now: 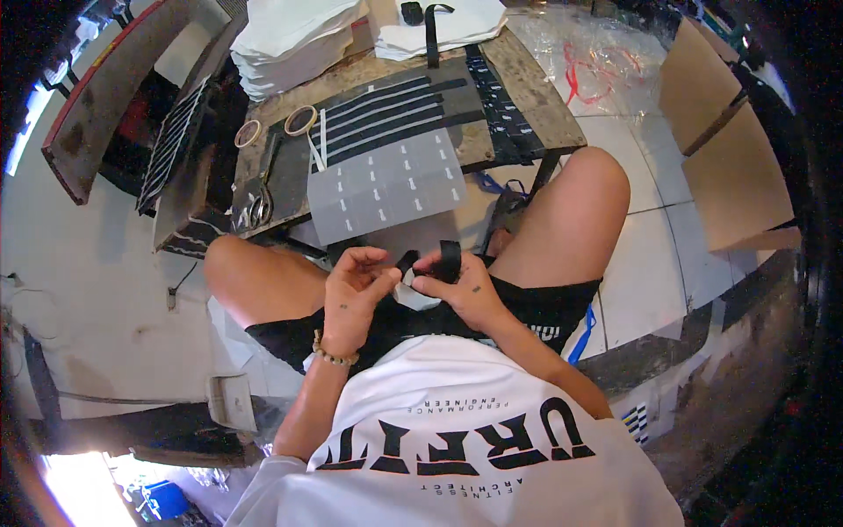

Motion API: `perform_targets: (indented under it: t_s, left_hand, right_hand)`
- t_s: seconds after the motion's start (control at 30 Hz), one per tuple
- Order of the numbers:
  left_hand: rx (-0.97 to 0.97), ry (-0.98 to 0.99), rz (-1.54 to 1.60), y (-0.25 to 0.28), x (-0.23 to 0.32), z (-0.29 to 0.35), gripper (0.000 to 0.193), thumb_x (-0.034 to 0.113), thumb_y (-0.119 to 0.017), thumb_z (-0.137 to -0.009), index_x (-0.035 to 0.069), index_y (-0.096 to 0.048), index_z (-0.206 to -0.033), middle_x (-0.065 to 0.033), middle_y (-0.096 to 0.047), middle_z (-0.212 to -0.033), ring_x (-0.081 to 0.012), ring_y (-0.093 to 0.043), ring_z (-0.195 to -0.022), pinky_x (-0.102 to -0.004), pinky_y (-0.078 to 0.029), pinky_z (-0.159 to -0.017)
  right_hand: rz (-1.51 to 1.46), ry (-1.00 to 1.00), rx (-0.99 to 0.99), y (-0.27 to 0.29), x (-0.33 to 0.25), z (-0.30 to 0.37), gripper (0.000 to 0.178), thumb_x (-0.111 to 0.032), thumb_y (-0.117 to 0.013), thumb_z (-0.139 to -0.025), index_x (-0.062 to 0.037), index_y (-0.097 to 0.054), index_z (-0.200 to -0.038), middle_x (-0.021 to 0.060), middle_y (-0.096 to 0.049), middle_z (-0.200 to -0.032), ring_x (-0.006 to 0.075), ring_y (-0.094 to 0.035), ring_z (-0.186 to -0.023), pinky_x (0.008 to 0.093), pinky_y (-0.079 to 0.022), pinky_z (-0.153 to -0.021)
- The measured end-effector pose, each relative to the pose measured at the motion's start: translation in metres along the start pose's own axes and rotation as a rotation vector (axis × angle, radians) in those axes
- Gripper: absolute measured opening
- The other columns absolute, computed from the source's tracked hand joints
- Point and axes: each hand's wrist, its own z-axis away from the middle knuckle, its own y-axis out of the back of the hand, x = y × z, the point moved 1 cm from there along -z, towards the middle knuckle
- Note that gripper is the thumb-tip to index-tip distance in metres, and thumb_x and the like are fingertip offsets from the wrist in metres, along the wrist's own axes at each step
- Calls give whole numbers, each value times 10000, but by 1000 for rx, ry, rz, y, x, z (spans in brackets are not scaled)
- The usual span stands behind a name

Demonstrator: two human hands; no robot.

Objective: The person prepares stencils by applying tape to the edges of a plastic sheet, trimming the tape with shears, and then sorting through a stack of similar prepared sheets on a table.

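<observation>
Above my lap, my right hand is closed on a black fabric strap, which bends into a loop over its fingers. My left hand faces it, fingers curled and thumb drawn in at a short dark end of the strap. The fine grip between the fingertips is too small to make out fully. Just beyond both hands, a grey translucent sheet with rows of small white marks hangs over the table's near edge. Behind that sheet, several black strips lie side by side on a dark board.
The worn wooden table carries scissors, two tape rolls, stacked white sheets and dark printed strips. A black strap lies across more white sheets. Cardboard stands at right, beside clear plastic.
</observation>
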Motion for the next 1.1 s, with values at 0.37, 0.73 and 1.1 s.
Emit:
perform_targets:
  t_s: [0.37, 0.73, 1.1]
  left_hand:
    - [-43, -406, -669, 17, 21, -7, 129, 25, -767, -807, -25, -732, -920, -136, -707, -887, -233, -684, -783, -330, -546, -704]
    - [-105, -515, -707, 30, 7, -13, 104, 16, -719, -818, -27, -662, -894, -153, -664, -869, -306, -662, -801, -366, -527, -694]
    - [-230, -612, -740, 39, -1, -8, 136, 55, -671, -870, 8, -584, -964, -156, -590, -940, -363, -583, -910, -422, -485, -785]
  right_hand:
    - [88, -58, 9, -25, -3, -9, 166, -39, -746, -867, 1, -668, -1009, 47, -700, -908, 113, -651, -849, 269, -530, -768]
    - [242, -104, 66, -38, -1, -9, 151, -67, -755, -872, 0, -687, -989, 41, -710, -893, 98, -651, -817, 267, -536, -752]
    - [28, -235, 72, -31, 6, -12, 118, -114, -721, -898, -19, -684, -957, 36, -693, -934, 115, -619, -855, 272, -490, -832]
